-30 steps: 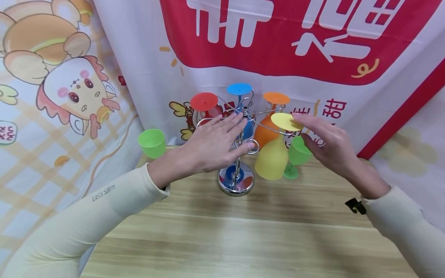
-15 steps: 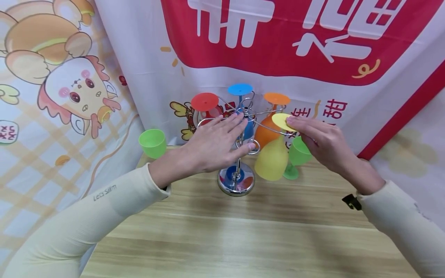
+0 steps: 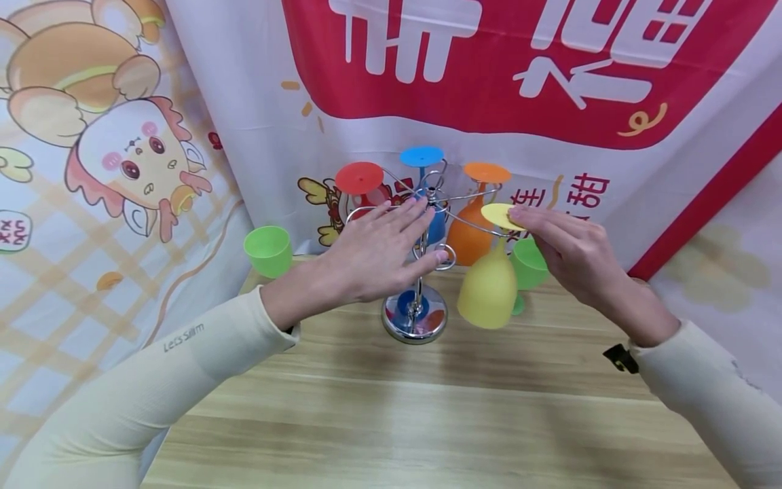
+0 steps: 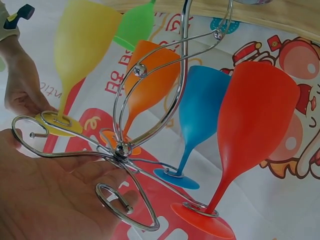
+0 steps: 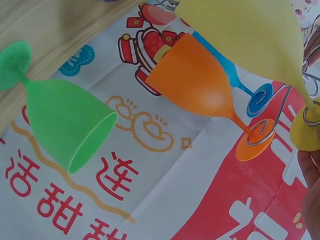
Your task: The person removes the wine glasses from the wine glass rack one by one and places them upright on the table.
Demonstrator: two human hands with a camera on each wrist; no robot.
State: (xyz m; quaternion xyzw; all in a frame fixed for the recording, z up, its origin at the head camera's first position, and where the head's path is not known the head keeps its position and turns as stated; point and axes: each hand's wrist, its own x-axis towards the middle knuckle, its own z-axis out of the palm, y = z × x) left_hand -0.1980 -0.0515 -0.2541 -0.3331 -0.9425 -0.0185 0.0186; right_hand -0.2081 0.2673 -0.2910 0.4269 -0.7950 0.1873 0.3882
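Observation:
A yellow plastic goblet hangs upside down from one wire arm of the chrome goblet rack. At its round foot, my right hand pinches the edge with the fingers on top. My left hand lies palm down over the top of the rack, fingers extended near its centre. Red, blue and orange goblets hang inverted by their feet from other arms. The left wrist view shows a curled wire hook with no goblet, close to the left palm.
A green goblet stands upright on the wooden table behind the yellow one. Another green goblet is left of the rack, its lower part hidden by the left arm. Printed cloth hangs behind and on both sides.
My right hand moved left onto the yellow foot and took hold, then shifted slightly back right. The yellow goblet swung right and nearer, covering more of the green one. The left hand stayed put.

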